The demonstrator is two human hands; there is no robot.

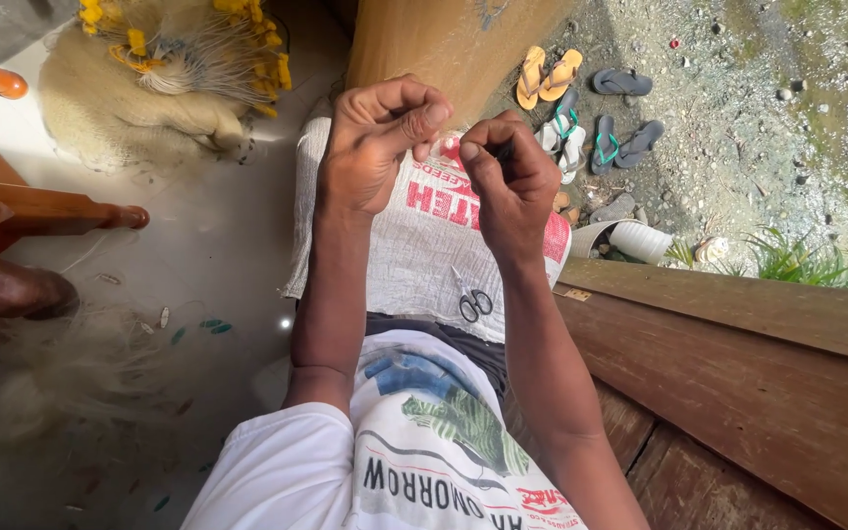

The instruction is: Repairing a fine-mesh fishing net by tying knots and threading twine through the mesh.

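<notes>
Two hands — left hand [377,147], right hand [510,182] — pinch thin pale line.

The woven sack [424,255] over the lap is white with red lettering. The scissors [474,302] on it have black handles. The heaped net [139,98] is pale cream with yellow floats [247,39]. The sandals [547,75] are orange; others look grey and green.

pale tiled floor [198,245]; wooden bench [738,373], perhaps
</notes>
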